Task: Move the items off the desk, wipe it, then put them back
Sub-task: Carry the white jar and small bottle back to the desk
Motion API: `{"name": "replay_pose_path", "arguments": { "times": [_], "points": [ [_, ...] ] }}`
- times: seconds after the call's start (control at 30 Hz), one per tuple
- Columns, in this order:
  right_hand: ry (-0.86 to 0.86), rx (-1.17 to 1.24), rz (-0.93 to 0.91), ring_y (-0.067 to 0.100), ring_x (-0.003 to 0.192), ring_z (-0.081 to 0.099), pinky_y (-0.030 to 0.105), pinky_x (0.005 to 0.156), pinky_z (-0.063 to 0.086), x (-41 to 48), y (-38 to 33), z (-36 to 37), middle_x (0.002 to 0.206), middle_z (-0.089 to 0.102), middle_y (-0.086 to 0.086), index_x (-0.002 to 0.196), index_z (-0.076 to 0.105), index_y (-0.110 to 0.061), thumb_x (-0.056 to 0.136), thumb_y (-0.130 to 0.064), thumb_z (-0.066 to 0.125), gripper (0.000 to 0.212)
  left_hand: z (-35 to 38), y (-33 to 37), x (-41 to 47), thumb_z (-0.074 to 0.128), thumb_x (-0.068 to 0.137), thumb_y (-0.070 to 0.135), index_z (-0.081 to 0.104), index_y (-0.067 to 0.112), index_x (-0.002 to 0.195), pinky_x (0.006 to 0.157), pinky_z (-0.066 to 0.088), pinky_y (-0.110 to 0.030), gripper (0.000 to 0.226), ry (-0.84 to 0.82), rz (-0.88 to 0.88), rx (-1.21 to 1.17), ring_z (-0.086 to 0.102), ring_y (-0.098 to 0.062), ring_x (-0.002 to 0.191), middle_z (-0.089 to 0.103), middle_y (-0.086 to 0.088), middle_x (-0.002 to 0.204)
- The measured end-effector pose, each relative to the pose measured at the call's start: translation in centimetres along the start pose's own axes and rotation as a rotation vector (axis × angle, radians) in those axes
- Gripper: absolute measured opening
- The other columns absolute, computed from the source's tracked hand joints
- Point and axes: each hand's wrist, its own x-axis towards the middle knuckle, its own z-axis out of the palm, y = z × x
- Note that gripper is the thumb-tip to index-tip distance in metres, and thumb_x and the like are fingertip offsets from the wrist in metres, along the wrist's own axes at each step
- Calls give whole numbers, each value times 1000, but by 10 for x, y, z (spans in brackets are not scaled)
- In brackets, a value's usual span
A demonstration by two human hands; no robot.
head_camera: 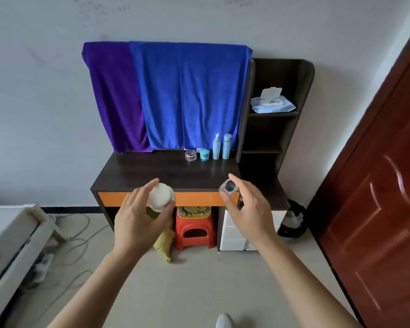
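The dark wooden desk (137,172) with an orange drawer front stands against the wall. My left hand (137,214) grips a bottle with a white cap (160,195), held just before the desk's front edge. My right hand (249,209) holds a small clear bottle with a dark cap (229,187) near the desk's front right. At the back right of the desktop stand a clear jar (191,154), a teal jar (204,154), a light blue pump bottle (216,147) and a light blue bottle (227,146).
Purple and blue towels (187,95) hang over the desk's back. A dark shelf unit (273,129) on the right holds a wet-wipes pack (271,104). Under the desk are a red stool (194,229) and white drawers (234,235). A brown door (376,185) is at right, cables lie on the floor at left.
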Motion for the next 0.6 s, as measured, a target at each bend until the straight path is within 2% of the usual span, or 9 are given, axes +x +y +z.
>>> {"name": "replay_pose_path", "arguments": {
  "times": [0.07, 0.17, 0.27, 0.4, 0.53, 0.6],
  "points": [
    [1, 12, -11, 5, 109, 60, 9, 90, 44, 29, 20, 28, 118, 67, -9, 135, 58, -18, 98, -45, 59, 46, 25, -16, 30, 82, 75, 39, 62, 22, 125, 78, 43, -25, 57, -13, 16, 17, 59, -12, 97, 67, 9, 109],
    [3, 21, -25, 8, 109, 62, 25, 83, 56, 81, 53, 68, 119, 68, -6, 135, 60, -16, 96, -39, 65, 45, 68, -35, 85, 81, 76, 38, 62, 20, 126, 76, 45, -27, 57, -37, 18, 25, 59, -15, 97, 67, 7, 109],
    [-24, 0, -33, 9, 103, 63, 26, 78, 57, 143, 82, 102, 115, 69, -6, 133, 62, -16, 94, -37, 68, 45, 106, -47, 150, 80, 76, 40, 62, 21, 126, 80, 42, -24, 56, -47, -7, 37, 59, -13, 99, 67, 8, 109],
    [-40, -5, -22, 5, 97, 60, 22, 77, 50, 228, 108, 146, 110, 69, -9, 130, 63, -21, 93, -40, 68, 42, 142, -71, 230, 79, 77, 44, 62, 23, 126, 78, 47, -27, 56, -41, 9, 81, 59, -12, 97, 67, 10, 108],
    [-94, 30, -6, 5, 101, 58, 5, 83, 36, 294, 115, 196, 111, 68, -11, 131, 62, -22, 94, -42, 64, 43, 162, -112, 288, 78, 77, 47, 61, 27, 124, 78, 49, -28, 54, 0, -31, 86, 60, -11, 98, 66, 13, 110],
    [-107, 58, -6, 7, 101, 59, 3, 89, 33, 317, 116, 227, 111, 69, -8, 130, 63, -19, 93, -37, 67, 42, 171, -139, 310, 78, 76, 48, 59, 29, 124, 75, 50, -29, 54, 0, -37, 85, 60, -10, 98, 66, 13, 110]
  ]
}}
